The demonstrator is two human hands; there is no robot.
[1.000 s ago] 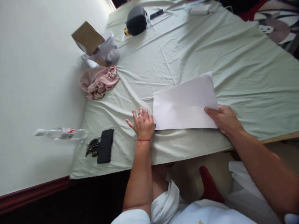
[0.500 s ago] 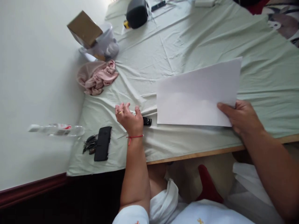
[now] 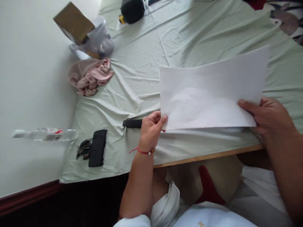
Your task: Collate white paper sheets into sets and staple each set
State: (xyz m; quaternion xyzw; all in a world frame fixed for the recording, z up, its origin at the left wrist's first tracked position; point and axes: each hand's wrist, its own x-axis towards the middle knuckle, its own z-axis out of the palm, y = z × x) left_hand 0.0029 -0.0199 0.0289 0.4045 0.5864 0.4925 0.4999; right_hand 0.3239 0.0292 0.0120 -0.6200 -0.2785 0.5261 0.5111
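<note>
A blank white sheet of paper (image 3: 208, 91), perhaps more than one layer, is held above the cloth-covered table, slightly curved. My left hand (image 3: 152, 129) pinches its lower left corner, thumb on top. At the lower right, my right hand (image 3: 270, 115) grips the paper with the thumb over its face and the other fingers underneath. Just left of my left hand lies a slim black object (image 3: 132, 123) on the cloth, its right end hidden by that hand; it may be a stapler, but I cannot tell.
A black phone (image 3: 98, 148) and a bunch of keys (image 3: 84, 148) lie at the left. Beside them is a clear bottle (image 3: 50, 134). Farther back are pink cloth (image 3: 94, 78), a plastic tub (image 3: 101, 41) with a cardboard box (image 3: 73, 23), a black case (image 3: 132, 11) and a yellow tape measure (image 3: 121, 19).
My left hand has moved right and closed on the paper's left corner. The right hand and paper have shifted right in view. The slim black object shows more of its left part.
</note>
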